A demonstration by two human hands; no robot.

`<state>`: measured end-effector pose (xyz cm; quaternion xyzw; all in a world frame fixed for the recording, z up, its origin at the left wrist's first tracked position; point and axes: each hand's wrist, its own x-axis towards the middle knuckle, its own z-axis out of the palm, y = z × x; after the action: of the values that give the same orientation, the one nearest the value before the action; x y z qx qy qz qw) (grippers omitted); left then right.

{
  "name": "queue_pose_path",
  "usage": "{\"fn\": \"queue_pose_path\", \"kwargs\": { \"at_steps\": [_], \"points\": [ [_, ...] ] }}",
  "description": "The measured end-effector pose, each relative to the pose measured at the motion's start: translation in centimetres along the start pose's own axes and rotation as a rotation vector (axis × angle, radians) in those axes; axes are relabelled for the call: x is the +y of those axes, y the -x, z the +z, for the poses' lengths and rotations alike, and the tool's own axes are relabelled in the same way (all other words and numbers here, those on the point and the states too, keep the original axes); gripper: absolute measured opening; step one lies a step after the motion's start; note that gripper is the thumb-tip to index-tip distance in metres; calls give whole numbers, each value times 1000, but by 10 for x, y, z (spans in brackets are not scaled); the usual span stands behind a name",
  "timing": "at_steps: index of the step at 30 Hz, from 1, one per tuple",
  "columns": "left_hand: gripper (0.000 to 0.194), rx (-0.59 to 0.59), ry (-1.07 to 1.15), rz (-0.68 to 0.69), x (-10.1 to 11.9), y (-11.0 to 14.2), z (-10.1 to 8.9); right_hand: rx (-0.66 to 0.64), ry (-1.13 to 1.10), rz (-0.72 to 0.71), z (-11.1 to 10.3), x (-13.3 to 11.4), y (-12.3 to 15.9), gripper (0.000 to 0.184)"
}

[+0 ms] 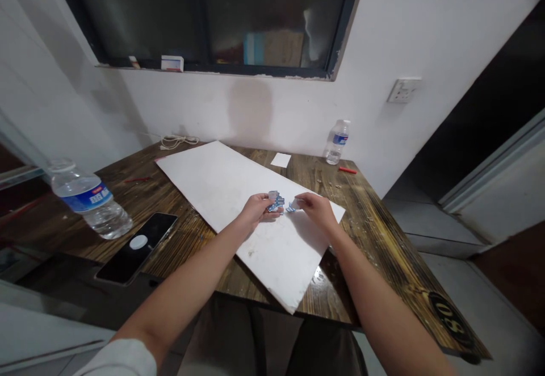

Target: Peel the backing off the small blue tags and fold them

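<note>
left hand is clamping blue-and-white pieces, right hand pinching similar bits; uneven overlapping may be inviting slips.

2 forearms extended, left hand curled, right hand pinching

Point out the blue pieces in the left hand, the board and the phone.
Blue pieces (279, 200), head view: middle of the cluster.
Board (230, 190), head view: bare white surface.
Phone (131, 259), head view: dark screen.
</note>
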<state>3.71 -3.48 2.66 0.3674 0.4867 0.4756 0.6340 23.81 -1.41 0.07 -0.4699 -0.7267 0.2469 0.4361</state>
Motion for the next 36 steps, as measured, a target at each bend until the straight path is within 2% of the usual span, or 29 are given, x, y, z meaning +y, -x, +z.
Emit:
{"fn": "queue_pose_path", "kwargs": {
  "at_steps": [3,5,10,13,17,19,23,27,30,33,36],
  "points": [
    [16,-3,-21,22,-2,-1,0,-90,-374,63,7,-11,3,24],
    [14,-34,-34,41,-4,-1,0,-123,-466,39,12,-19,6,25],
    [13,-235,-53,36,-8,0,1,31,-239,-91,17,-26,11,18],
    [18,-300,-43,0,-7,3,3,91,-137,-94,16,-24,10,21],
    [22,-363,-65,56,-6,5,4,93,-93,-49,16,-21,8,27],
    [20,-328,-72,84,-5,5,4,83,-92,-25,15,-18,7,32],
    [13,-146,8,110,-2,1,3,26,37,28,14,-9,6,41],
    [13,10,75,145,1,-3,-1,-167,342,-27,14,-8,10,49],
    [12,57,83,169,2,-4,-2,-255,474,-60,12,-12,13,40],
    [11,72,80,183,2,-3,-2,-269,565,-95,10,-17,14,31],
    [11,76,72,180,2,-1,-1,-279,613,-130,9,-21,14,30]
  ]
}}
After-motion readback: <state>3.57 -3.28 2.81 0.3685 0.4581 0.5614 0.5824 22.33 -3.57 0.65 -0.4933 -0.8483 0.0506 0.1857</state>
